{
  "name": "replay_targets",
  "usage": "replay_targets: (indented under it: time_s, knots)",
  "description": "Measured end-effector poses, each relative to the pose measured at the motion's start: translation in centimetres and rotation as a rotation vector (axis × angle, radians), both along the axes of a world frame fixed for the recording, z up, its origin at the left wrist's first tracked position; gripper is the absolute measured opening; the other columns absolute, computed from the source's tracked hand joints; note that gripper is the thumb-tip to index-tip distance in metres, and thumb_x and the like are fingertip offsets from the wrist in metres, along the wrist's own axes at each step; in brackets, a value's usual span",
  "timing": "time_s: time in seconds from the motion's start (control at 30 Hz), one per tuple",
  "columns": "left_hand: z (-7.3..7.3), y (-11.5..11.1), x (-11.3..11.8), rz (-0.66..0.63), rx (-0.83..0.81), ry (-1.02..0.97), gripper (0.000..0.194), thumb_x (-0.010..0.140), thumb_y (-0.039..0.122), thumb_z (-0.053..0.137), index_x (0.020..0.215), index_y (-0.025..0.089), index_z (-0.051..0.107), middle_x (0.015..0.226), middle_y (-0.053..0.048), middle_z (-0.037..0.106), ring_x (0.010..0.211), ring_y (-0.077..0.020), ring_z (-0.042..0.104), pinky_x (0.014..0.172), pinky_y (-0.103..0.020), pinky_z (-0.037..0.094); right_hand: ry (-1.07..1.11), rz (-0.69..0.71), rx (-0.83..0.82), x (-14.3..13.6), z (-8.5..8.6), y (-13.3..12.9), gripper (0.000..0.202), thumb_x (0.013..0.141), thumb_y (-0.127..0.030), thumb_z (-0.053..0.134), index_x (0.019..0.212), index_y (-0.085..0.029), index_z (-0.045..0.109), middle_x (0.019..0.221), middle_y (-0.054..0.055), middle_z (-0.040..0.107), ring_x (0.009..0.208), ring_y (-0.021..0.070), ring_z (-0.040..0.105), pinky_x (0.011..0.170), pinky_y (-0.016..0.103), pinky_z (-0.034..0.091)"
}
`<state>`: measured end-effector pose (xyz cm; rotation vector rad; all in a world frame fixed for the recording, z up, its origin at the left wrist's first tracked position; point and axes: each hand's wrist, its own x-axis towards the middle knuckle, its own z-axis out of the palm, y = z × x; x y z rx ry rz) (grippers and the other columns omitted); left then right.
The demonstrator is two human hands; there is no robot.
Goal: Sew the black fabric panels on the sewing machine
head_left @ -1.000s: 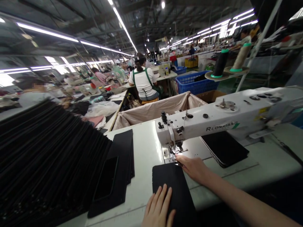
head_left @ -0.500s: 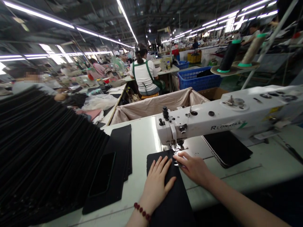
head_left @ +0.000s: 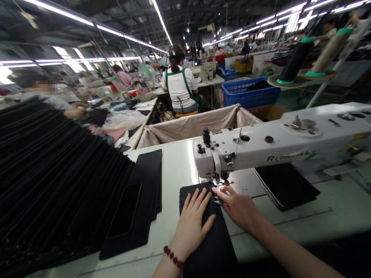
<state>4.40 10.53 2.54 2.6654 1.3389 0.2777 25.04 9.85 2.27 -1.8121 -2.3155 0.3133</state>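
A black fabric panel [head_left: 216, 239] lies on the table with its far edge under the presser foot of the white sewing machine [head_left: 249, 148]. My left hand [head_left: 193, 220] rests flat on the panel, fingers spread, a dark red bead bracelet at its wrist. Beside it, my right hand [head_left: 239, 206] is at the panel's right edge, just in front of the needle area. Its fingers are curled around small thread snips [head_left: 219, 201], whose pointed metal blades stick out to the left over the panel. The index fingertip touches the panel near the presser foot.
A tall stack of black panels [head_left: 58, 181] stands at left. Next to it a phone [head_left: 126, 210] lies on more black pieces [head_left: 149, 185]. Further black panels [head_left: 285, 185] sit under the machine arm. Beyond the table are a cloth-lined bin [head_left: 191, 125], a blue basket [head_left: 252, 94] and a seated co-worker [head_left: 181, 87].
The camera view has shifted slightly, so the machine and background sit a little further right. Both hands and the black panel look nearly unchanged.
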Motion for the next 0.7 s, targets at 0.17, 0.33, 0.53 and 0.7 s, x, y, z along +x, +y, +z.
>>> replay_targets:
  time_s: [0.17,0.33,0.53,0.7]
  knots:
    - [0.0,-0.06,0.11,0.003,0.003,0.005,0.061,0.092,0.038,0.047,0.146,0.031,0.02,0.152,0.001,0.025,0.141,-0.0238,0.019,0.114,-0.05,0.022,0.008,0.009,0.011,-0.04,-0.01,-0.08,0.058,0.086,-0.021,0.049,0.14,-0.037,0.035,0.131,0.004,0.049,0.095,0.0199,0.063,0.073,0.031,0.05]
    - [-0.28,-0.39,0.42,0.031,0.027,-0.002,0.06,0.092,0.037,0.046,0.146,0.03,0.021,0.153,-0.001,0.024,0.14,-0.0253,0.022,0.113,-0.052,0.022,0.014,0.012,0.024,-0.02,-0.06,-0.03,0.058,0.086,-0.02,0.047,0.14,-0.036,0.035,0.13,0.004,0.05,0.094,0.0205,0.063,0.072,0.031,0.05]
    - [-0.05,-0.1,0.29,0.003,0.011,-0.001,0.059,0.093,0.038,0.045,0.146,0.031,0.021,0.153,0.0,0.025,0.141,-0.0242,0.021,0.114,-0.051,0.021,-0.018,0.003,0.013,-0.11,-0.09,-0.05,0.059,0.086,-0.02,0.048,0.141,-0.036,0.034,0.131,0.005,0.049,0.094,0.0196,0.063,0.072,0.029,0.05]
    - [0.15,0.15,0.04,-0.015,0.009,-0.014,0.059,0.093,0.039,0.046,0.146,0.031,0.021,0.153,0.0,0.024,0.141,-0.024,0.02,0.114,-0.051,0.021,-0.021,-0.004,0.018,-0.14,0.04,-0.08,0.057,0.087,-0.021,0.047,0.141,-0.036,0.034,0.131,0.005,0.049,0.092,0.0196,0.064,0.069,0.03,0.05]
